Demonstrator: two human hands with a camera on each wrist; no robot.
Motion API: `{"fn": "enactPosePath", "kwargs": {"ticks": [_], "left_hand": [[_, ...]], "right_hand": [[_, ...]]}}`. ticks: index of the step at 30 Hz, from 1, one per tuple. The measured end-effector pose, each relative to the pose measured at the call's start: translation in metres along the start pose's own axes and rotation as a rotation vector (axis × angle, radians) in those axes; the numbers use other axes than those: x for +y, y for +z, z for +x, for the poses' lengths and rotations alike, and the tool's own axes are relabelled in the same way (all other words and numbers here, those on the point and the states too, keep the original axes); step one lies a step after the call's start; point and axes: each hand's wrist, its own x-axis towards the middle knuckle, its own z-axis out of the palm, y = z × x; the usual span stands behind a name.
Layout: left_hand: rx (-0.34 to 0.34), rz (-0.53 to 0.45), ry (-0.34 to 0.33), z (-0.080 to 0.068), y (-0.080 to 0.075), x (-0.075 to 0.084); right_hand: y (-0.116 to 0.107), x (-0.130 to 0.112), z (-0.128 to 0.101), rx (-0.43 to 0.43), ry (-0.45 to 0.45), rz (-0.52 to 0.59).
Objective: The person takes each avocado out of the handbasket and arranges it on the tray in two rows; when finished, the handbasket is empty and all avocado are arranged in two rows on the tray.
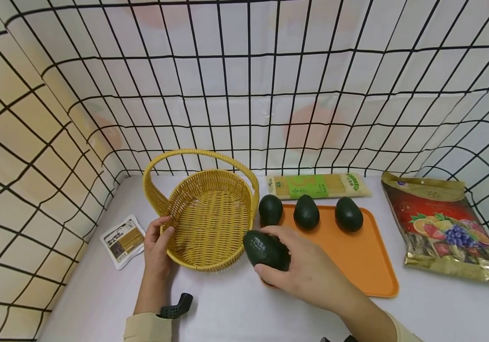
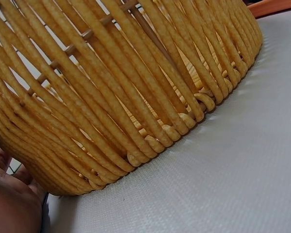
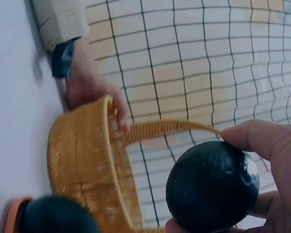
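A woven yellow basket (image 1: pixel 210 223) (image 2: pixel 136 87) (image 3: pixel 87 165) with an arched handle stands empty on the white table. My left hand (image 1: pixel 157 244) (image 3: pixel 94 92) holds its near-left rim, thumb over the edge. My right hand (image 1: pixel 300 266) grips a dark green avocado (image 1: pixel 264 249) (image 3: pixel 212 187) lifted just right of the basket, over the left end of the orange tray (image 1: pixel 355 256). Three more avocados (image 1: pixel 306 212) stand in a row along the tray's far edge, the leftmost (image 1: pixel 270 209) (image 3: pixel 58 216) beside the basket.
A pack of noodles (image 1: pixel 319 185) lies behind the tray. A shiny dried-fruit bag (image 1: pixel 441 228) lies at the right, a small white packet (image 1: pixel 122 240) at the left. A black wire grid (image 1: pixel 244 85) over tiled cloth walls in the table on three sides.
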Motion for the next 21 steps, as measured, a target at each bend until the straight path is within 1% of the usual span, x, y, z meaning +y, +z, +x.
{"fn": "enactPosePath", "kwargs": {"ticks": [2,6,10,13,17,21], "left_hand": [[0.0,0.0,0.0,0.0,0.0,0.0],[0.001,0.004,0.004,-0.001,0.001,0.0],[0.002,0.019,0.007,-0.001,0.002,0.0],[0.003,0.026,0.011,-0.001,0.002,0.0],[0.003,0.016,0.026,0.0,0.002,-0.001],[0.001,0.004,0.029,0.001,0.001,-0.001]], "right_hand": [[-0.005,0.009,-0.003,-0.002,0.028,-0.002],[-0.016,0.026,-0.01,0.006,0.075,-0.044],[-0.022,0.044,-0.018,0.016,0.09,-0.085],[-0.025,0.059,-0.022,0.016,0.104,-0.085],[-0.031,0.077,-0.026,-0.004,0.162,-0.053],[-0.042,0.097,-0.028,-0.026,0.247,-0.071]]}}
